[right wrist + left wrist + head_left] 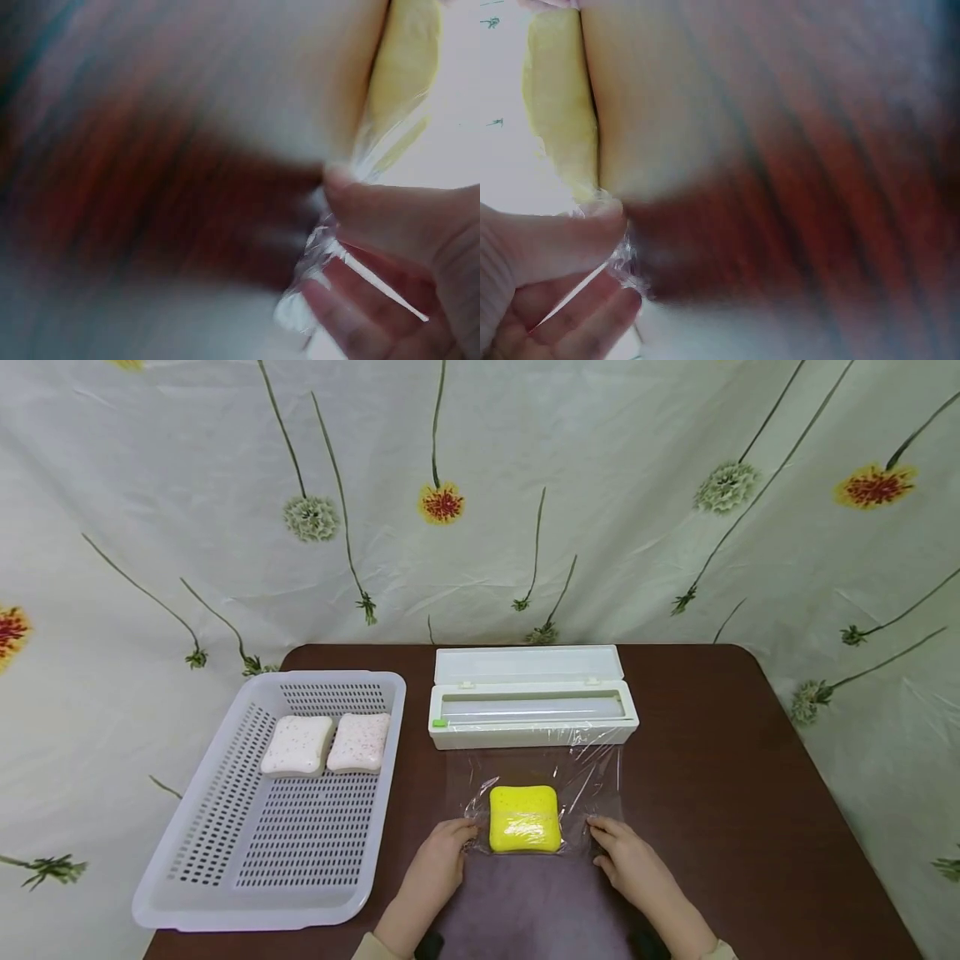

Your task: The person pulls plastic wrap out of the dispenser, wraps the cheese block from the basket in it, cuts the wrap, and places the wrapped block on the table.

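Observation:
In the head view a yellow square block, like a sponge or soap bar (524, 819), lies on the table with clear plastic wrap (592, 785) over it. The film runs back to a white wrap dispenser box (534, 735) whose lid stands up. At the block's left, my left hand (440, 858) pinches the film's edge between thumb and fingers. My right hand (632, 862) pinches the film on the opposite side. Both wrist views show bunched film (626, 259) at the fingertips, close beside the yellow block (405, 67). The block's underside is hidden.
To the left stands a white perforated plastic basket (247, 906). Inside it are a white speckled block (297, 746) and a pinkish speckled block (359, 743). The dark brown table (720, 760) ends at a flower-printed curtain (600, 460) behind.

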The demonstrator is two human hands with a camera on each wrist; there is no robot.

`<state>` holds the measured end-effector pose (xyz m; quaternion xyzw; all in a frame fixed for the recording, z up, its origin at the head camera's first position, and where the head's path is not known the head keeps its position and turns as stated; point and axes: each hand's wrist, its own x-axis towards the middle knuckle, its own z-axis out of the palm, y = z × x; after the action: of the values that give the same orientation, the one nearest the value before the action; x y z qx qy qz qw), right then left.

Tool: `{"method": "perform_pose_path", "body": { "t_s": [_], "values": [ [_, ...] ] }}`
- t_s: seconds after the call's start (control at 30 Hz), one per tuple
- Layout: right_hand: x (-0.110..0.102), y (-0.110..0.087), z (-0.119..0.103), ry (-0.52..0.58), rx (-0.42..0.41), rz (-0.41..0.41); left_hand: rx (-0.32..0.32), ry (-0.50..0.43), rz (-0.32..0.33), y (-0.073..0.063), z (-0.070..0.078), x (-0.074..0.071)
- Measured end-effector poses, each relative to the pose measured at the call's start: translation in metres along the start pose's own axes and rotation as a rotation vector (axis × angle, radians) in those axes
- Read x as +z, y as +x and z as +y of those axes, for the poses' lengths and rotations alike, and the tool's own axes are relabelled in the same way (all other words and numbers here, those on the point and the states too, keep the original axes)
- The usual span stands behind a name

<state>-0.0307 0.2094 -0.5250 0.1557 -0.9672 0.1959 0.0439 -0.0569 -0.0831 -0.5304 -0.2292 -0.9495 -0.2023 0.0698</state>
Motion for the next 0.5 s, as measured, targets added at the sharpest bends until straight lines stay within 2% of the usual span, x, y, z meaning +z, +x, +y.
{"method": "perform_pose_path", "body": {
  "t_s": [0.07, 0.17, 0.33, 0.5],
  "values": [
    [0.0017, 0.0008, 0.0031, -0.003, -0.008, 0.048, 0.001, 0.005, 0.041, 0.0009, -0.0022, 0.0012],
    [0.0049, 0.0022, 0.0075, -0.028, -0.053, 0.13, -0.029, 0.014, 0.059, 0.0017, -0.0026, 0.002],
    [0.0076, 0.0054, 0.0112, -0.067, -0.125, 0.22, -0.117, -0.01, -0.015, 0.0038, 0.002, -0.0032],
    [0.0034, 0.0079, 0.0113, -0.066, -0.096, 0.229, -0.147, -0.017, -0.042, 0.0068, 0.0027, -0.0075]
  ]
}}
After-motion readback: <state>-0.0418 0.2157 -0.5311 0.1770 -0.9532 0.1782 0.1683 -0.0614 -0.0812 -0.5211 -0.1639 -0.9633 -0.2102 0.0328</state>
